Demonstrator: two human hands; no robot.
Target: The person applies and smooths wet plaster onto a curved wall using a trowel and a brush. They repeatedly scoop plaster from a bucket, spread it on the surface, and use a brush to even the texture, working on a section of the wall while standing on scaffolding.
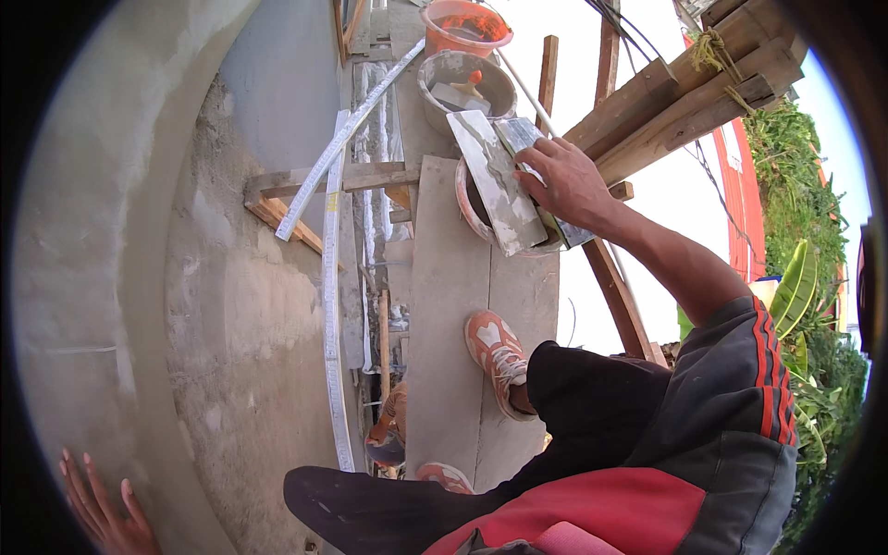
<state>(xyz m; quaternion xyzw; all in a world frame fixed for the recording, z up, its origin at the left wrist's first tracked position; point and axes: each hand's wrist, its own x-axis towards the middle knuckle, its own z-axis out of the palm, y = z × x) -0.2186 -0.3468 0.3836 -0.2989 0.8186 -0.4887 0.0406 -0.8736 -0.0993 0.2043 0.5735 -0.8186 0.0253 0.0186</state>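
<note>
My right hand [560, 180] reaches forward, its fingers closed round a flat, long-bladed trowel [566, 233]. The trowel's handle is hidden under the hand. Beside it, a mortar-smeared flat board [498, 190] lies tilted across the rim of a bucket [469, 205]. The bucket's contents are mostly covered. At the lower left, my left hand [109, 511] rests with spread fingers by the grey plastered wall [102, 305], holding nothing.
I stand on scaffold planks [449, 305]. Ahead are a grey tub [435, 104] with tools and an orange tub [462, 42]. Two long metal straightedges [331, 305] lean along the wall side. Timber beams [684, 88] cross at right. Another person's arm [393, 412] shows below.
</note>
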